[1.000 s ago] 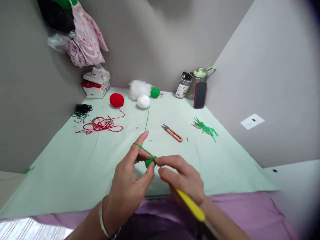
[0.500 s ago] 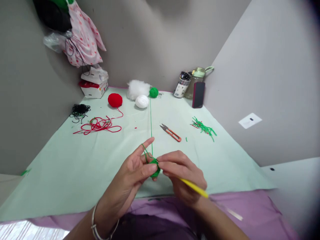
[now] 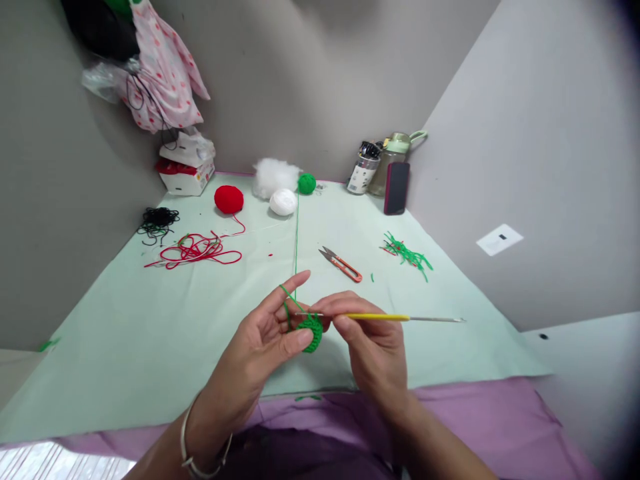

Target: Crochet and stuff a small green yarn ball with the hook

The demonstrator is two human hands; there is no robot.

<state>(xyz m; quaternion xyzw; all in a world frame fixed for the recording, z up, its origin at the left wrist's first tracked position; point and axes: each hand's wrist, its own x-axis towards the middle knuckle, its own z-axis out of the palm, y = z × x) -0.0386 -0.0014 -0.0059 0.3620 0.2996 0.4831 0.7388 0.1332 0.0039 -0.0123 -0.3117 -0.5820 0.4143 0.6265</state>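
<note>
Between the thumb and fingers of my left hand (image 3: 273, 337) is a small green crochet piece (image 3: 313, 332). Green yarn (image 3: 296, 247) loops over the raised left index finger and runs back to a green yarn ball (image 3: 307, 183). My right hand (image 3: 373, 340) is closed on a crochet hook (image 3: 380, 317) with a yellow handle and metal ends. The hook lies nearly level, its left tip at the top edge of the crochet piece, by the yarn. Whether a loop sits on the tip is too small to tell.
Orange thread snips (image 3: 343, 265) lie beyond my hands. Green yarn scraps (image 3: 407, 253) are at right, a phone (image 3: 397, 189) and bottle (image 3: 399, 143) behind. Red yarn (image 3: 229, 200), white yarn (image 3: 283, 202), stuffing (image 3: 275, 178) and black yarn (image 3: 159, 223) lie toward the back and left.
The hook has swung from slanting down to the right to nearly level, and my right hand has turned with it. More of the crochet piece's ribbed face shows now.
</note>
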